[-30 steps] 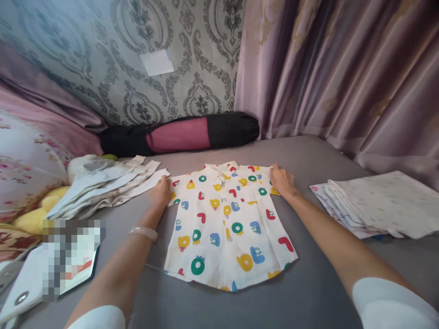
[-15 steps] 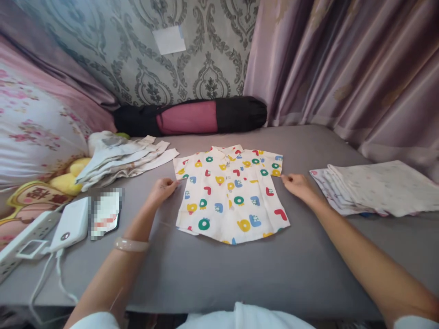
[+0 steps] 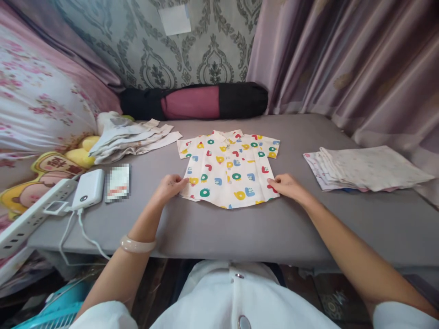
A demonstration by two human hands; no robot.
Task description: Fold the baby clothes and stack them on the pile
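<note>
The shirt (image 3: pixel 229 168), white with coloured shapes printed on it, lies flat and face up on the grey desk (image 3: pixel 240 228). Its collar points away from me and its hem is toward me, so its long axis runs straight out from my body, with the two short sleeves spread to either side. My left hand (image 3: pixel 170 186) is at the hem's left corner and my right hand (image 3: pixel 287 186) at the right corner. The cloth sits between them, inward from each set of fingers, and neither hand is nearer than the other. The left fingers are curled against the edge and the right fingers lie flatter on the corner. Both touch the fabric, but I cannot tell whether either has pinched it. I count one shirt and two hands, with one pale bracelet (image 3: pixel 137 245) on the left wrist. Farther out there is one loose pile of pale clothes (image 3: pixel 133 139) just off the left sleeve and one neat stack of folded cloths (image 3: pixel 366 167) well apart on the right. One black-and-pink rolled bag (image 3: pixel 192 101) lies along the wall behind. At the left edge are one power bank (image 3: pixel 88 188), one phone (image 3: pixel 117 183) and one power strip (image 3: pixel 30 219).
</note>
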